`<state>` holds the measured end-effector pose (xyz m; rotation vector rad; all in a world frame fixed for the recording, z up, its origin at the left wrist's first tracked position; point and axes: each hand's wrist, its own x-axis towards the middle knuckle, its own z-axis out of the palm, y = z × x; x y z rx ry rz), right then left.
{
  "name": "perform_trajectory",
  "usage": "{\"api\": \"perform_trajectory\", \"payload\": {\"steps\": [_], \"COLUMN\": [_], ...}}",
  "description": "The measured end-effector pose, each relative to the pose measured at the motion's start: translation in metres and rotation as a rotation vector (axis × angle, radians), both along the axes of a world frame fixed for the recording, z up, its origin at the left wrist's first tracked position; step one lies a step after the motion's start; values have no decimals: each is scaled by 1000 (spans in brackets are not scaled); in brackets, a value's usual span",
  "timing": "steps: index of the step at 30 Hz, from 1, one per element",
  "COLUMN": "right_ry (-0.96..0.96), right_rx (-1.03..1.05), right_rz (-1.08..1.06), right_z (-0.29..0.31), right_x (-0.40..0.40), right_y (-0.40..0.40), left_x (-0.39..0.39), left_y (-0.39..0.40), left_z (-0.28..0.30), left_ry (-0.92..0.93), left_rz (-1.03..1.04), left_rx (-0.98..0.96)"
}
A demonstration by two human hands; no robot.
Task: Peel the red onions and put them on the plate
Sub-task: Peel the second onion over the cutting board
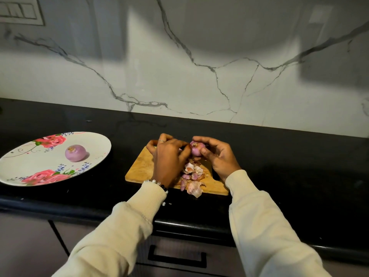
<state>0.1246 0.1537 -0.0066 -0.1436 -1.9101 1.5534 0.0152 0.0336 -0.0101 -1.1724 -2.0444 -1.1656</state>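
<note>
While the right hand (pixel 217 156) curls its fingers and thumb around a red onion (pixel 196 149), holding it just above the far part of a wooden cutting board (pixel 140 168), the left hand (pixel 169 154) meets the onion from the left with bent fingers, its fingertips at the onion's skin; whether they pinch a piece of peel cannot be told. The onion shows pale purple flesh with a brownish root end turned up. Below the hands, on the near half of the board, lies a heap of onion peels (pixel 192 176), pink and papery, with one large piece hanging over the board's near edge. The left hand wears a ring on one finger and a beaded bracelet (pixel 157 183) at the wrist, and both arms are in cream sleeves (pixel 265 226). Well to the left of the board, a white plate (pixel 26 166) with pink roses painted on it rests on the black countertop (pixel 289 166), and a second, peeled onion (pixel 75 153) sits near the plate's middle. Beyond the counter rises a white marble wall (pixel 179 66) with grey veins, and a switch panel (pixel 20 11) shows at its far left. Near the person, under the counter's edge, is a drawer with a dark handle (pixel 176 256).
</note>
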Motion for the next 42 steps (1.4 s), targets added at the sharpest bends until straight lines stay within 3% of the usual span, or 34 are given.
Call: {"api": "perform_trajectory", "payload": {"steps": [26,31,36,42], "right_ry": [-34,-20,78,58], "right_rx": [12,6,-104,-133], "right_rz": [17,25,26,-2], "right_z": [0,-1,-2,-5], "right_x": [-1,-1,-2,-4], "right_y": [-3,-3,-1,3], "left_x": [-1,-2,-2,-6], "left_y": [0,2,4,1], "left_z": [-1,2,2,-1], "left_ry": [23,-47,-155,-292], "left_rz": [64,55,-24,-189], "left_rx": [-25,-88,35,116]}}
